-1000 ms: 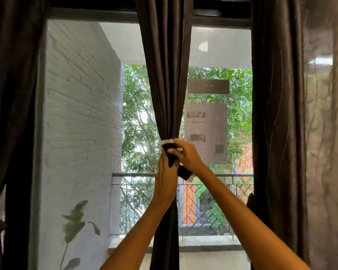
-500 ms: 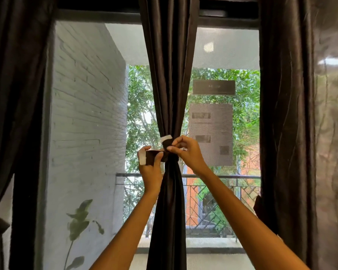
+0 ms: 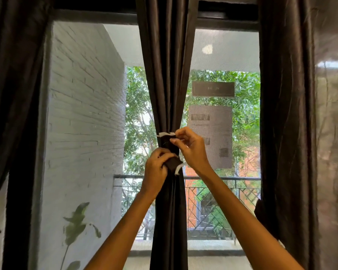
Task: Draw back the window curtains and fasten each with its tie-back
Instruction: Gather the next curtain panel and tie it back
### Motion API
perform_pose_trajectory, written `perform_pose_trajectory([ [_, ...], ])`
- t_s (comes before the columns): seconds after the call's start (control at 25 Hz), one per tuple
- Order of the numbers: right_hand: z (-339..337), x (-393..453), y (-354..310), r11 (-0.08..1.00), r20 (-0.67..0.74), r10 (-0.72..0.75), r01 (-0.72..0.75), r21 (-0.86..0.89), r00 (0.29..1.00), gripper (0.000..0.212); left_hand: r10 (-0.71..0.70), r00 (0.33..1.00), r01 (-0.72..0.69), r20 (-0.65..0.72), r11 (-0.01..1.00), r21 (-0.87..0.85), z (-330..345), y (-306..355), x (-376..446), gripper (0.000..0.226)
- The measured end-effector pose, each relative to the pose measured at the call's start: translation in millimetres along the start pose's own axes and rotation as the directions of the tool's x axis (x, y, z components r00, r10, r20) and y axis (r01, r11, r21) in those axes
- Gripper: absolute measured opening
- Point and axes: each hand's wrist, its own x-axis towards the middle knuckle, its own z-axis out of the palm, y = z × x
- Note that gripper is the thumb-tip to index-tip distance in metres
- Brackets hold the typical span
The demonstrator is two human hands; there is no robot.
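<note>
Middle curtain [image 3: 165, 78] bunched, left hand [image 3: 156, 168] gripping dark tie-back [image 3: 173, 164] end, right hand [image 3: 191, 148] pinching its white tip — both at the gather

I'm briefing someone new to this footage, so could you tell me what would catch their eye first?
Dead centre, the dark middle curtain is gathered to a narrow waist where the left hand and right hand grip the two ends of its tie-back. Behind it lie the white brick wall at left and green foliage.
</note>
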Motion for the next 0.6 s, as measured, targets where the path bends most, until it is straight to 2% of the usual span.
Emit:
perform_pose_trajectory([
  [0.04, 1, 0, 2, 0.996, 0.06, -0.037, 0.042, -0.079, 0.998, 0.012, -0.018, 0.999, 0.018, 0.042, 1.0, -0.004, 0, -1, 0, 0.038],
  [0.12, 4, 2, 5, 0.971, 0.179, -0.094, 0.129, -0.199, 0.979, 0.004, -0.167, 0.984, 0.172, 0.064, 0.981, -0.091, 1, 5, 1, 0.038],
  [0.2, 2, 9, 6, 0.963, 0.221, -0.089, 0.141, -0.228, 0.971, 0.007, -0.375, 0.925, 0.377, 0.063, 0.886, -0.27, 2, 13, 4, 0.035],
  [0.28, -1, 12, 7, 0.981, 0.22, -0.047, 0.086, -0.173, 0.974, 0.009, -0.479, 0.863, 0.498, 0.158, 0.758, -0.422, -4, 14, 11, 0.045],
  [0.36, -3, 10, 6, 0.992, 0.237, -0.012, 0.042, -0.121, 0.971, 0.013, -0.434, 0.866, 0.499, 0.249, 0.77, -0.398, -11, 8, 18, 0.047],
  [0.48, -3, 3, 3, 0.998, 0.3, 0.062, -0.056, -0.03, 0.952, 0.02, -0.345, 0.885, 0.431, 0.311, 0.861, -0.269, -19, 5, 27, 0.034],
  [0.6, -7, 0, -1, 0.986, 0.456, 0.123, -0.16, 0.043, 0.882, 0.013, -0.408, 0.867, 0.481, 0.287, 0.837, -0.263, -21, 2, 25, 0.036],
])
